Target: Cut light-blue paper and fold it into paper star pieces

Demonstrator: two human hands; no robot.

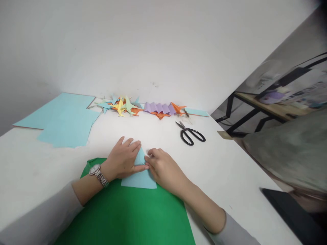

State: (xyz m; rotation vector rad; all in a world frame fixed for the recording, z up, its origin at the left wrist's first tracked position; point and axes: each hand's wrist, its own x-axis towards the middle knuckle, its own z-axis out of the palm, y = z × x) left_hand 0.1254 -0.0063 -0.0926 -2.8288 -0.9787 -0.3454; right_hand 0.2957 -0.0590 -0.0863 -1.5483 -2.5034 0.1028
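A light blue sheet of paper (139, 180), folded towards a point at its far end, lies between my hands over the far part of a green sheet (127, 211). My left hand (124, 158) rests flat on the paper's left side, fingers stretched out and thumb reaching across it. At the paper's right edge, my right hand (160, 166) is closed, with thumb and index finger pinching the edge. The fingers partly hide the fold.
Larger light blue sheets (68, 119) are stacked at the left. Folded paper cranes (125, 106) and a pleated purple paper (158, 108) lie along the wall. Black-handled scissors (190, 132) sit right of centre on the white table (224, 177). A dark flat object (283, 207) is at the right edge.
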